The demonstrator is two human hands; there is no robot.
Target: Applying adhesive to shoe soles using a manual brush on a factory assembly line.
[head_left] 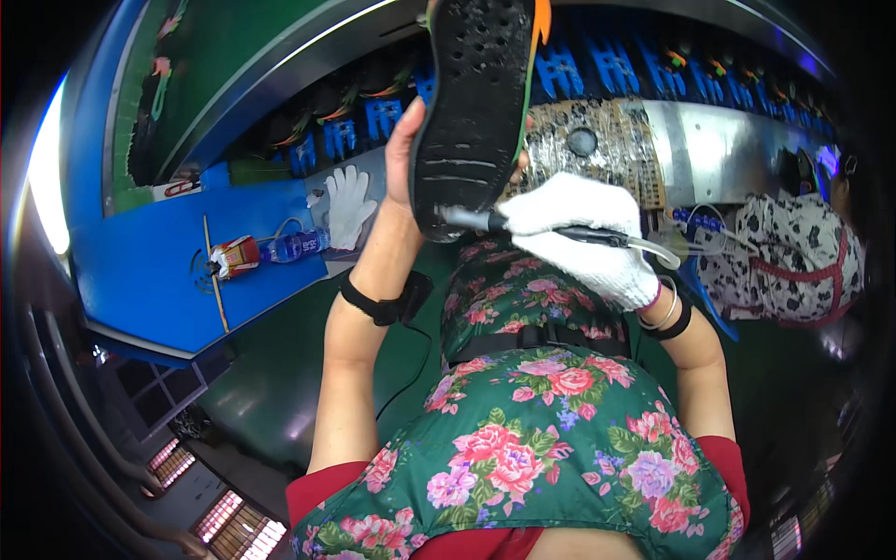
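Note:
My left hand [403, 149] is bare and holds a black shoe sole [476, 103] upright, its tread side facing me, with an orange and green rim along its right edge. My right hand [583, 233] wears a white knit glove and grips a dark pen-like tool [523, 224] with a clear tube trailing off to the right. The tool's tip touches the lower end of the sole. Black bands sit on both wrists. A green floral apron covers my lap below the hands.
A blue table [149, 271] at the left carries a plastic bottle [294, 245], a small red can [233, 257], a thin stick and a spare white glove [350, 205]. A conveyor with blue racks [607, 70] runs across the top. Another person in a spotted garment [793, 261] sits at the right.

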